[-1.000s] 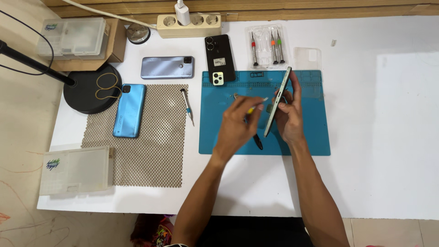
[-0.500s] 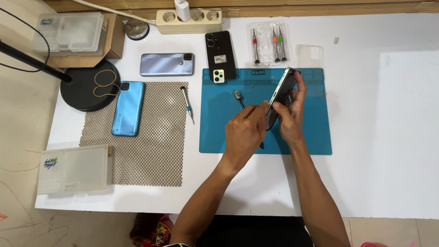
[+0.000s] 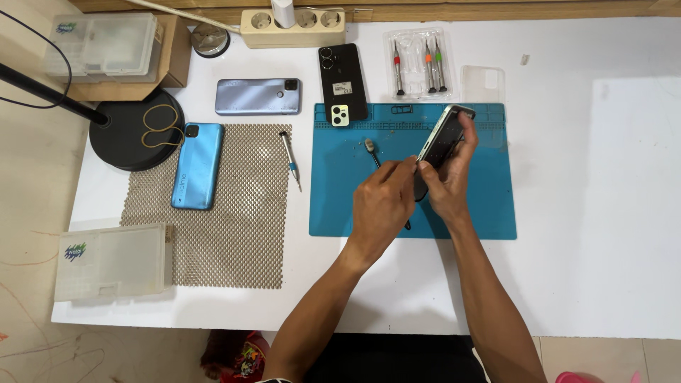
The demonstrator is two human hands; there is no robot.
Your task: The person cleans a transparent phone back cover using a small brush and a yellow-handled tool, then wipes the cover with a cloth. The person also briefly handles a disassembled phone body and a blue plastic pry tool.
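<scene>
A: Containers and contents?

B: Clear blister tray (image 3: 418, 64) at 12 o'clock on the white worktop (image 3: 603, 213), holding four small screwdrivers. Translucent lidded box (image 3: 106, 46) at 10 o'clock, seated on a brown carton; contents too blurred to tell. Second frosted box (image 3: 113, 262) at 8 o'clock; contents not legible.

A: Hands and held item?

B: Dark phone (image 3: 443, 138) raised on edge above the blue mat (image 3: 489, 206), tilted toward 1 o'clock. Right hand (image 3: 450, 181) wrapped around its lower end, fingers closed on it. Left hand (image 3: 383, 202) just beside, fingertips pinched at the phone's lower left edge; whether gripping a tool or only the edge, cannot tell.

A: Hidden or unclear?

B: Thin dark tool (image 3: 374, 152) on the mat, lower part covered by the left hand. Lamp arm cut off at 9 o'clock.
</scene>
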